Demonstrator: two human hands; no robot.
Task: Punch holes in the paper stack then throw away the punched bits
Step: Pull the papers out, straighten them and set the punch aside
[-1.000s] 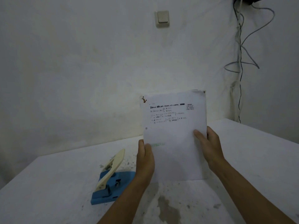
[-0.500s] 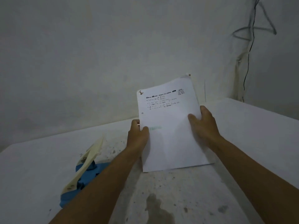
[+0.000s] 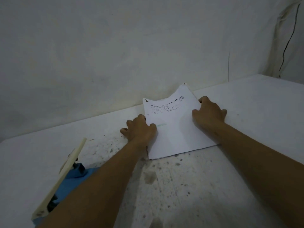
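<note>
I hold the white paper stack with printed black text at its top [image 3: 174, 129] between my two hands; my left hand [image 3: 141, 129] grips its left edge, thumb on the top sheet and the other fingers curled at the side and under; my right hand [image 3: 209, 114] grips the right edge in the same way, thumb on the page and fingers wrapped around the edge. Both hands are closed on the paper, not flat. The near edge of the stack rests on the white, stained worktop [image 3: 181, 186]; the far end, beyond my fingers, bends upward and its top right corner stands highest. The blue hole punch with a cream lever handle [image 3: 65, 176] sits to the left of my left forearm, near me, well apart from the stack; its handle is raised at a slant; my forearm covers part of its blue base. Behind the hands is a pale wall [image 3: 115, 55]; a thin black cable [image 3: 289, 40] hangs on it far to the right of my right hand.
</note>
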